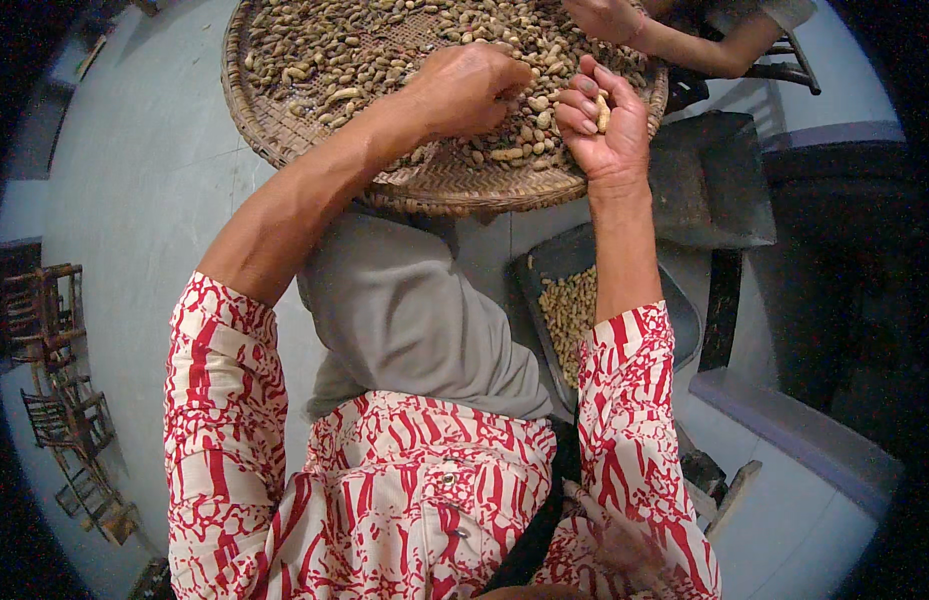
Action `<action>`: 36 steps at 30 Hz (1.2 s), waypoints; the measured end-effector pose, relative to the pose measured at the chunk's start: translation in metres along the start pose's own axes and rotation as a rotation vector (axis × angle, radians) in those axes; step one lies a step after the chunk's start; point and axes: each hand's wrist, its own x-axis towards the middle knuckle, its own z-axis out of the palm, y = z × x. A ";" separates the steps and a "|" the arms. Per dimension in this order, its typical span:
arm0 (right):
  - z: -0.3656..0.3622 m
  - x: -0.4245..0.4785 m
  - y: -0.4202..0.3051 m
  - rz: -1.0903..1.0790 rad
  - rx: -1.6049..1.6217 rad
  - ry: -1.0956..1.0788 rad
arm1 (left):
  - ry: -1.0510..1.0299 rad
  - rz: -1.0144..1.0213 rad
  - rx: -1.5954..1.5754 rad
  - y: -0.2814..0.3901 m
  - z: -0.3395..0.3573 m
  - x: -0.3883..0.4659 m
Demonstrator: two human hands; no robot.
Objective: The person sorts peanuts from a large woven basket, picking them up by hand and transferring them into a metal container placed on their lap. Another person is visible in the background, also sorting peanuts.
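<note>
A round woven bamboo tray [479, 196] lies before me, spread with unshelled peanuts [359, 67]. My left hand [472, 90] is over the near middle of the tray, back upward and fingers curled down towards the nuts. Its fingertips are hidden, so whether it grips a nut does not show. Near the tray's right rim my right hand [607, 124] is turned palm up. Its bent fingers hold a pale peanut [603, 112] against the palm.
Another person's hand [603, 19] reaches over the tray's far right. Below my right forearm, a dark tub [535, 300] contains pale peanuts [565, 315]. A dark scoop-like container [723, 187] stands right of the tray. Small chairs [44, 315] line the left. A blurred hand [629, 540] shows at bottom right.
</note>
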 end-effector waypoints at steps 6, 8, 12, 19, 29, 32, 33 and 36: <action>0.009 0.002 0.006 0.092 -0.163 0.101 | 0.101 -0.188 -0.336 -0.001 -0.028 0.006; 0.004 -0.002 -0.001 0.158 -0.167 0.113 | 0.105 -0.141 -0.389 0.051 -0.069 0.017; 0.001 0.004 0.003 0.088 -0.073 0.023 | 0.133 -0.123 -0.419 0.012 -0.031 0.030; -0.002 -0.001 -0.001 -0.169 0.077 0.079 | 0.022 0.146 -0.054 0.007 0.010 0.014; -0.004 0.000 -0.002 -0.165 -0.033 0.096 | 0.057 0.054 0.063 0.013 0.014 0.018; 0.006 0.006 0.003 -0.054 -0.176 0.188 | 0.334 -0.008 -0.229 0.004 0.000 0.024; 0.010 0.006 0.005 -0.016 -0.218 0.216 | 0.401 -0.056 -0.338 0.008 -0.008 0.028; 0.006 0.006 0.004 0.035 -0.256 0.170 | 0.386 -0.013 -0.475 0.023 -0.008 0.033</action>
